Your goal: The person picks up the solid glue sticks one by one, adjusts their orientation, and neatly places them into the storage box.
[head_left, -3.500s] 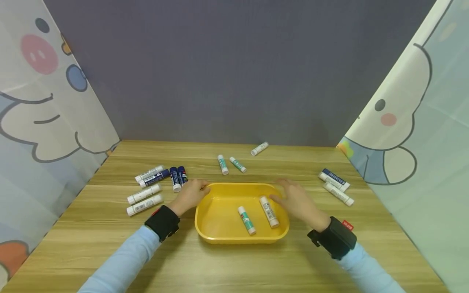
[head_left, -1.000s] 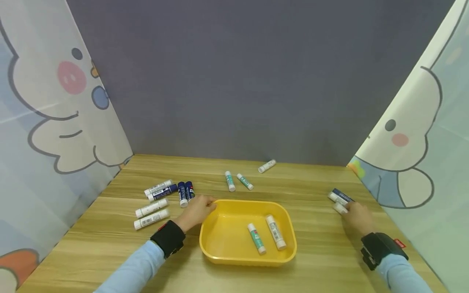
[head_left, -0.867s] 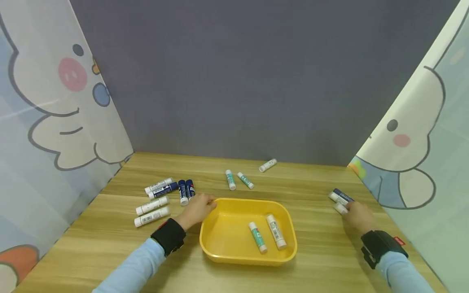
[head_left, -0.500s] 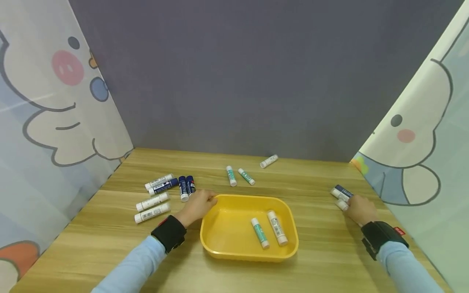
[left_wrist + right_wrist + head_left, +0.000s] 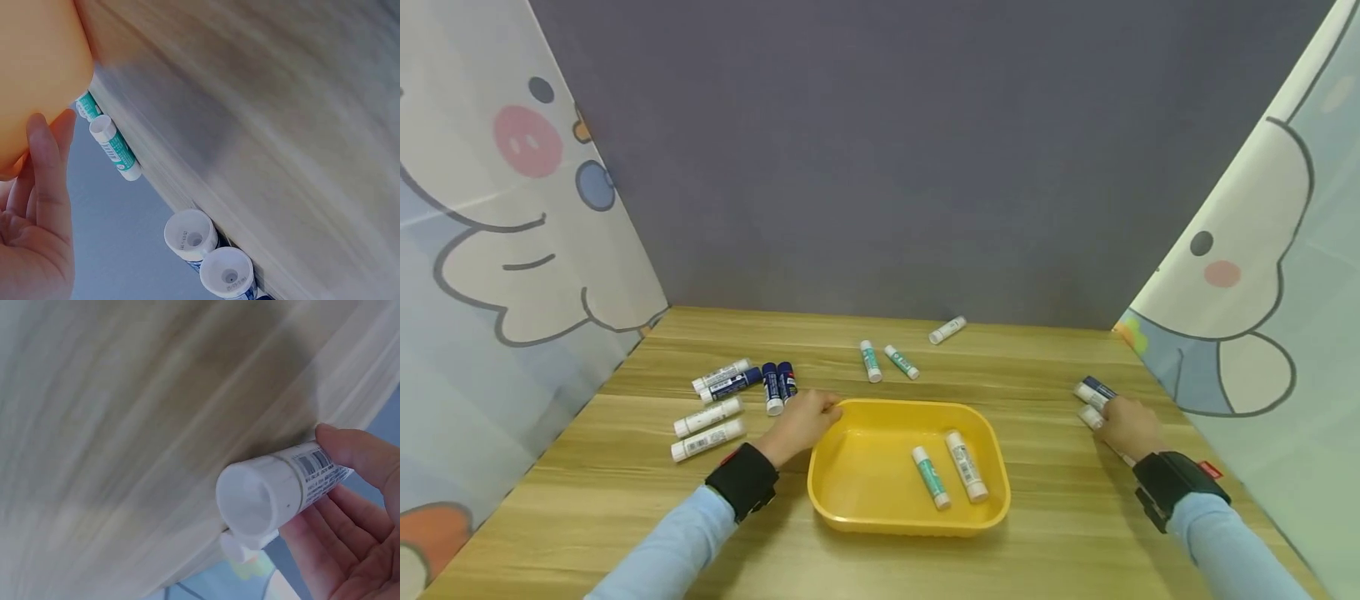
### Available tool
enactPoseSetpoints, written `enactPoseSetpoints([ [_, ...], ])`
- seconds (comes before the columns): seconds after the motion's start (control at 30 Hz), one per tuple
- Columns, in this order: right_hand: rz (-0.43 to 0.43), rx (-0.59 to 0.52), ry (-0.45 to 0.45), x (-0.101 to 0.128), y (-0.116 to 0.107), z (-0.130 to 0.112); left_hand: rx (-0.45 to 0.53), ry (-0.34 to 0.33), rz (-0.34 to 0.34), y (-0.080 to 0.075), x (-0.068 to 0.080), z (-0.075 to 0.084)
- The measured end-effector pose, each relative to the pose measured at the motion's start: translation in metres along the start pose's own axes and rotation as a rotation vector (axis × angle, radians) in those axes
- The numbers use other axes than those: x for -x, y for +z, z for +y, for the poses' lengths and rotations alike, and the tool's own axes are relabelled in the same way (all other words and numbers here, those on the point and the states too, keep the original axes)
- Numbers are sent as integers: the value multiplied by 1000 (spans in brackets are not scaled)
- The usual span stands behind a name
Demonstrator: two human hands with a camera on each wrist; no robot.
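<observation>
My left hand (image 5: pixel 801 427) holds the left rim of a yellow plastic basket (image 5: pixel 910 528), thumb and fingers pinching its wall in the left wrist view. In the basket lie a green-labelled glue stick (image 5: pixel 931 477) and a larger white glue stick (image 5: pixel 966 467). At the far right, my right hand (image 5: pixel 1131 427) grips a white glue stick (image 5: pixel 275 487) lying low at the table surface; the right wrist view has thumb and fingers around its label. Beside it lies a glue stick with a dark blue cap (image 5: pixel 1096 392), partly hidden by the hand in the head view.
Left of the basket lie white glue sticks (image 5: pixel 707 439) and dark blue glue sticks (image 5: pixel 772 388), several in all. Behind it are two green-labelled glue sticks (image 5: pixel 870 362) and a white one (image 5: pixel 947 330). A grey panel (image 5: pixel 887 167) closes the table's back.
Since 3.5 seconds ago my right hand has left the basket's right side, reached right and taken hold of the white glue stick. The left hand has stayed on the rim. The head view shifted slightly.
</observation>
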State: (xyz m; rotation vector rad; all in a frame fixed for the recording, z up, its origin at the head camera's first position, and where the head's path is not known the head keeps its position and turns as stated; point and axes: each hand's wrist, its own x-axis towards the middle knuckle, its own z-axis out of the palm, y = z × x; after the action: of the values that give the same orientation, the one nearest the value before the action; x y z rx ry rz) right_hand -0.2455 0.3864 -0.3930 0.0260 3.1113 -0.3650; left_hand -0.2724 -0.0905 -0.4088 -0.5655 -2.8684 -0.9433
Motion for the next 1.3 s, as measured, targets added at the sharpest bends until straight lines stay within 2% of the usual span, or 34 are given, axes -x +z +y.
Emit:
enactPoseSetpoints([
  [0.23,110,16,-61,2,-6,-10,-5,1,8,1,-1,0],
  [0.43,101,-44,-67,4,-18,-29,15,-16,-1,2,2,1],
  [0.63,155,-88,-74,10,-27,-52,26,-16,-13,4,4,2],
  [0.93,82,-184,-72,22,-40,-99,-5,-7,17,1,4,2],
  [1.3,-44,-302,-30,35,-36,-150,-19,10,19,3,2,2],
])
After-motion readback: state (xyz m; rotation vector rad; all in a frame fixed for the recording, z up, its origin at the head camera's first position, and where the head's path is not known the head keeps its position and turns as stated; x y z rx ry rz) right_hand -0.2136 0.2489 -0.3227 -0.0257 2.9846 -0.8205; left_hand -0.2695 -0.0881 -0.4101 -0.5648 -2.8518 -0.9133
